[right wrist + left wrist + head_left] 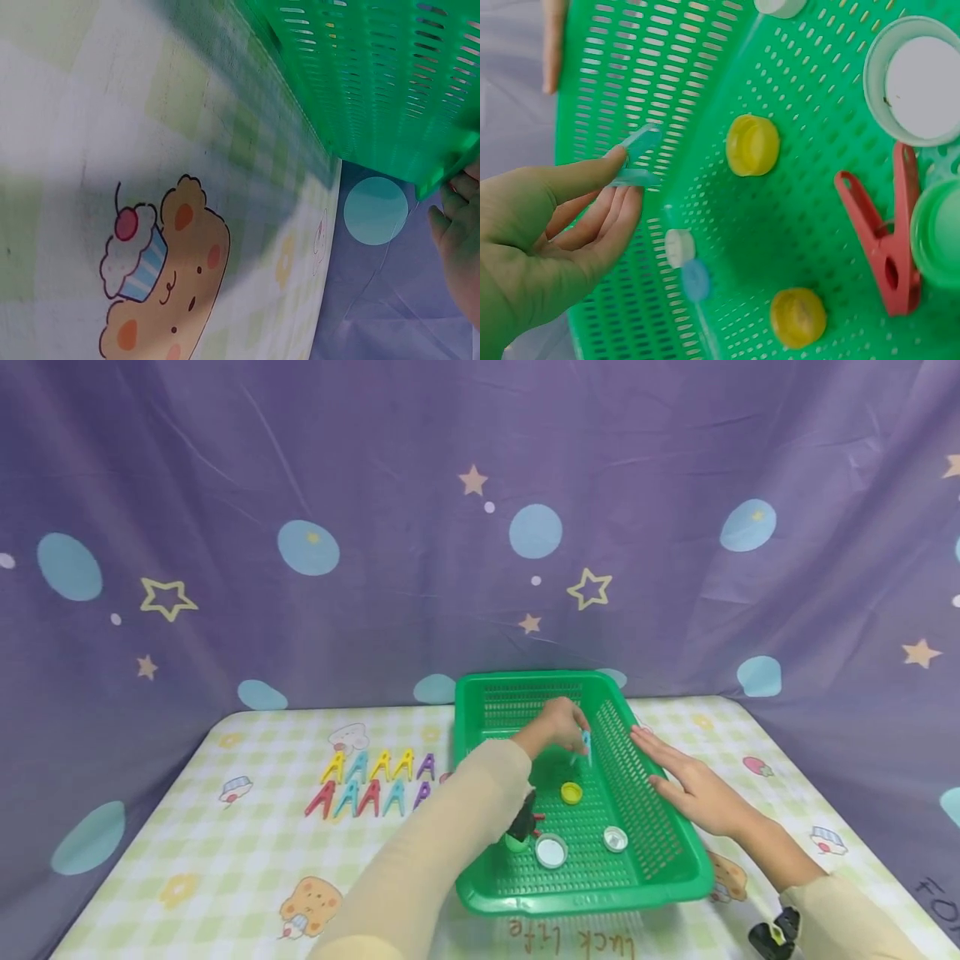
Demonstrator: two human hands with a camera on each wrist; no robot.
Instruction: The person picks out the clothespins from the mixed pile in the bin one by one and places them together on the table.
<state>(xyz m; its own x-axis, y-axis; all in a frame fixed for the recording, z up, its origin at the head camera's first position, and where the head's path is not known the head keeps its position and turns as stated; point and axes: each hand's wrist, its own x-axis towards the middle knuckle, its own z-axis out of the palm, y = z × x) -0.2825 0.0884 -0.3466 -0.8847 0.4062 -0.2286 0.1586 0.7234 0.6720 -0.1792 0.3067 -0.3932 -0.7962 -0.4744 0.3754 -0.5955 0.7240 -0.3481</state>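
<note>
Inside the green basket (577,903), my left hand (561,725) pinches a light blue clothespin (643,141) between thumb and fingers, near the basket's right wall. My right hand (697,787) rests with straight fingers along the right rim. On the basket floor lie a red clothespin (889,244), yellow bottle caps (751,145), a white-lined round lid (551,852), a light green cap (939,232) and a silvery-white cap (615,839). By the wall in the left wrist view are a small white cap (679,248) and a blue cap (696,280).
Two rows of clothespins in yellow, blue, red and purple, one a yellow clothespin (381,765), lie left of the basket. Under everything is a checked tablecloth (187,835) with printed figures. A purple curtain (390,527) hangs behind the table.
</note>
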